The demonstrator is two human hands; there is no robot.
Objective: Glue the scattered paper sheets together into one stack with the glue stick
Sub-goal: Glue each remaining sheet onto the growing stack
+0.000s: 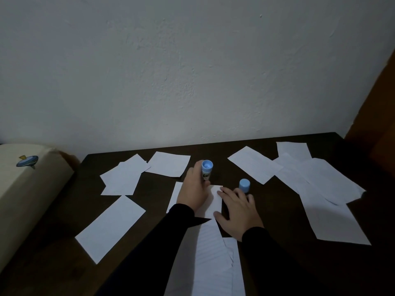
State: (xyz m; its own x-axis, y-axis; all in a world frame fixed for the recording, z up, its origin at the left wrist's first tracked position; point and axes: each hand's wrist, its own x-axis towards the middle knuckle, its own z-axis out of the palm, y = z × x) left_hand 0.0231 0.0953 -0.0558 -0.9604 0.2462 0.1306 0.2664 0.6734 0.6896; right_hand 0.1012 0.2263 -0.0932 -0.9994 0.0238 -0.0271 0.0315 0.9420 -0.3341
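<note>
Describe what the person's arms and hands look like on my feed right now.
Both arms wear long black sleeves reaching the wrists. The left hand and right hand are bare: no gloves, and no rings, watch or markings visible on the fingers in this dim light.

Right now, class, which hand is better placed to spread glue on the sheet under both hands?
Left: the left hand already grips the blue glue stick; the right hand lies flat on the white paper sheet.
</note>
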